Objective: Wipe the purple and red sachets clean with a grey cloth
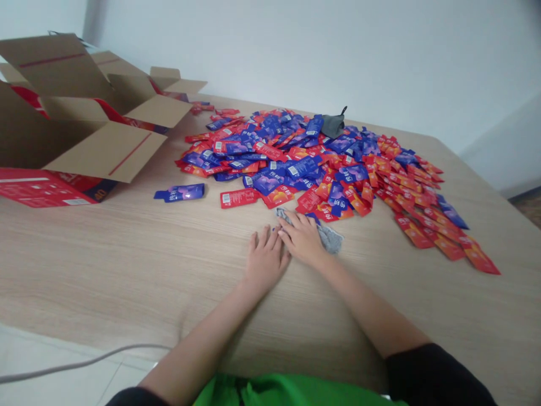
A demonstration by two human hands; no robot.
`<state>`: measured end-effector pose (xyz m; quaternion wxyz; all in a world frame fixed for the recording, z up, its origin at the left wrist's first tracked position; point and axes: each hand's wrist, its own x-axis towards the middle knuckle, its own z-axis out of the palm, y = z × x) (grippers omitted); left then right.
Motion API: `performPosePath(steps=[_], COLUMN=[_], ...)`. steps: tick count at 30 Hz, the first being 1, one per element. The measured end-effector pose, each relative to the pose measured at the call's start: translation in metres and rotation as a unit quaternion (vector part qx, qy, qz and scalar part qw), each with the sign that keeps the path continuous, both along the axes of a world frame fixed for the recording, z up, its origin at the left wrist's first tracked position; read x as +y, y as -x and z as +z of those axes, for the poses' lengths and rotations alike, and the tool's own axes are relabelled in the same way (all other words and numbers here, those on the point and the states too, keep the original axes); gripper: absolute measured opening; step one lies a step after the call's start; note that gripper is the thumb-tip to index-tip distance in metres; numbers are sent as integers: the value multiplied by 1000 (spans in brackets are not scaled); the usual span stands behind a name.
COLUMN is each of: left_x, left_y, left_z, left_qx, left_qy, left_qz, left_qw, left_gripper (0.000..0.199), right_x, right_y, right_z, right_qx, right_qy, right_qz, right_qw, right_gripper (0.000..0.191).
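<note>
My right hand [303, 238] lies over a crumpled grey cloth [332, 239], holding it down against the table. The cloth sticks out past the fingertips and on the right side of the palm. Part of a blue packet [313, 217] shows at the cloth's edge, mostly covered by hand and cloth. Directly beside it, my left hand [265, 260] rests flat with its fingers stretched out, the tips close to the right hand's fingers. Just beyond both hands spreads a large heap of red and blue foil packets [274, 158].
Open cardboard boxes [80, 186] with raised flaps stand at the left. A single blue packet [181, 193] lies before them. Overlapping red packets [439, 225] fan out at right. A dark grey pouch [333, 126] sits on the heap. A cable [84, 362] runs at lower left.
</note>
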<state>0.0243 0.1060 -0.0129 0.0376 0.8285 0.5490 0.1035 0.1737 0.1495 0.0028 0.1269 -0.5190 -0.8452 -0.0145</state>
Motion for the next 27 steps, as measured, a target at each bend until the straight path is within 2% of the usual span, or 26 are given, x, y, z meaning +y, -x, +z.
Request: performPosePath(steps=[8,13,16,19,23,27], left_x=[2,3,2,1,1,0], left_y=[3,6,8,11,14,15], left_z=[-1,-1,-1,0,1,1], left_qx=[2,1,-3,-6,-11,-14], left_qy=[7,6,7,17,25,13], left_qz=[-2,-13,-29,-62,-101,-111], left_qw=[1000,1000,1000,998,994,994], left_gripper=[60,59,58,57,55,52], right_x=[4,3,1,-4,-21,-36], right_y=[-40,-59,-66,-66,-49,-27], right_z=[-13,-22,-20,-7,14,18], right_qx=[12,27,82,188,250,253], right_qy=[-49,-56,-55,-80,-110,-24], right_qz=[-91,-114,-131,-144,-94,-17], right_qw=[995,991,986,968,957,967], right_gripper=[48,49,47,44,34,29])
